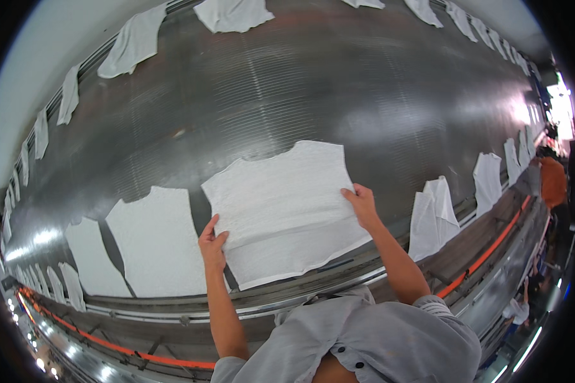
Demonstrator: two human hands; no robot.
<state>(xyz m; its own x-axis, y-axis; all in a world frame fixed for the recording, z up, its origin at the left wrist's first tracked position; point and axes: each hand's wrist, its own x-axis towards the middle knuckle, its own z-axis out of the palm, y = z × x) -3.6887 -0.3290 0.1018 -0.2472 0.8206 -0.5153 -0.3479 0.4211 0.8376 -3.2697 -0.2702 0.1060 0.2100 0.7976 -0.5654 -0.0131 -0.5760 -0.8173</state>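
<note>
A white shirt-shaped fabric panel (287,191) is stretched between my two hands over the near edge of the metal table, its neckline pointing away from me. My left hand (212,247) grips its left side edge, thumb on top. On the opposite side edge, a little farther up, my right hand (362,205) is closed with the thumb over the cloth and other fingers partly hidden. Across the lower part runs a soft crease, below which the cloth looks greyer. Just left of it lies another flat white panel (156,246), close to my left hand.
The long grey metal table (338,89) carries more white pieces along both edges, including a narrow panel (96,255) at left and a folded piece (433,217) at right. A metal rail (262,311) and an orange bar (485,255) run along the near side.
</note>
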